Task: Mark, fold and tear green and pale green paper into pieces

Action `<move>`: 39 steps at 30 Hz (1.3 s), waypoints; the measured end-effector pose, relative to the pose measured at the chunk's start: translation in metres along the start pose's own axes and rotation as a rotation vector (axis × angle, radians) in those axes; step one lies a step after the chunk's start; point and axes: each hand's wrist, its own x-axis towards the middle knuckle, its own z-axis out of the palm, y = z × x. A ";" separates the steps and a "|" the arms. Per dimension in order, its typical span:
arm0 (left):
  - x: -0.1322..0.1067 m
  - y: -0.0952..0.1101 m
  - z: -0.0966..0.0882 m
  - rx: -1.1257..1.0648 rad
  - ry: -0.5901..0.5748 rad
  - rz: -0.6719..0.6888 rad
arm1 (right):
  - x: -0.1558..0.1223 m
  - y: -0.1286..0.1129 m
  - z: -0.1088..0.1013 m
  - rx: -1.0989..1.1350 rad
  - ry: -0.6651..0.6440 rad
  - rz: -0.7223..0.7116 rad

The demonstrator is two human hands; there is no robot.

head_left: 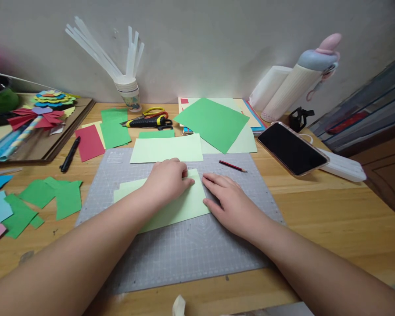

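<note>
A pale green sheet of paper (184,208) lies slanted on the grey cutting mat (197,259), with another pale green edge showing beneath it on the left. My left hand (167,182) rests on top of this sheet, fingers bent and thumb apart, pressing it down. Beside the sheet's right edge, my right hand (227,199) lies open, its fingertips touching or nearly touching that edge. A separate pale green strip (167,149) is just beyond my left hand. A red and black pencil (233,166) lies on the mat past my right hand.
A yellow-black utility knife (148,122) and scissors (154,112) lie behind the strip. Paper cups (129,92) hold white straws. A bright green sheet (213,123) tops a paper stack. Green scraps (67,199) are left; a phone (292,149) and bottle (292,83) stand right.
</note>
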 end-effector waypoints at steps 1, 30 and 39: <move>0.000 0.000 0.000 -0.008 0.000 0.002 | 0.000 0.000 -0.001 0.005 -0.002 -0.001; 0.001 -0.001 0.001 -0.020 0.002 0.000 | -0.001 -0.001 -0.002 0.028 0.002 -0.013; 0.002 0.000 0.001 0.007 0.007 0.007 | 0.004 0.001 -0.004 0.068 0.039 -0.004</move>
